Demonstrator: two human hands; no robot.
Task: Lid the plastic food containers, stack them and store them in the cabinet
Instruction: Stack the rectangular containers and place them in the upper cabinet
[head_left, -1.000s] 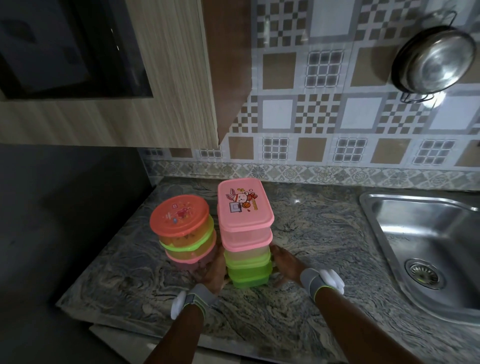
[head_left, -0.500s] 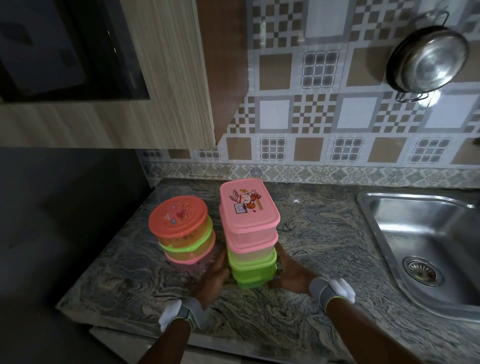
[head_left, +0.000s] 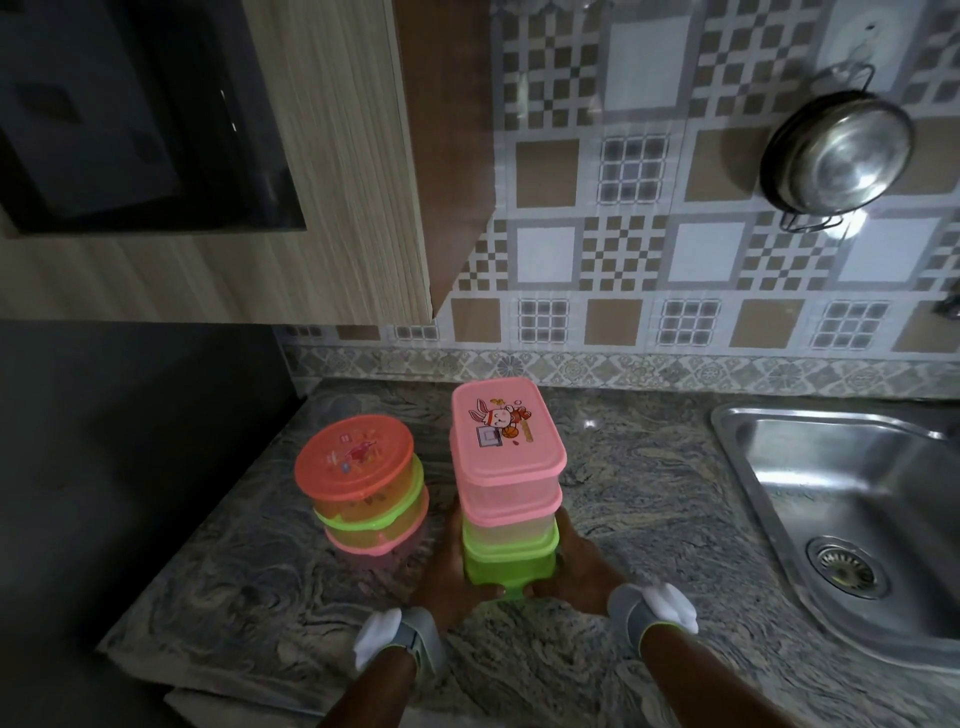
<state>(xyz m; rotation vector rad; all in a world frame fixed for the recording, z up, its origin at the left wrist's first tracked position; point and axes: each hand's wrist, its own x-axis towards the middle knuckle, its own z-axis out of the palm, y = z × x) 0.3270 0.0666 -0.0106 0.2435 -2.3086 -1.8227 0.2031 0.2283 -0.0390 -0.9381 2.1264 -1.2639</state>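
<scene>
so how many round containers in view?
3, all in one stack on the counter, left of the rectangular stack: orange on top, green in the middle, pink at the bottom.

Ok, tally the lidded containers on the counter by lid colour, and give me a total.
Pink lids: 3, two at the top of the rectangular stack held between the left hand and the right hand, one at the bottom of the round stack.
Green lids: 2, one in each stack.
Orange lids: 1, on top of the round stack.
Total: 6 containers.
</scene>
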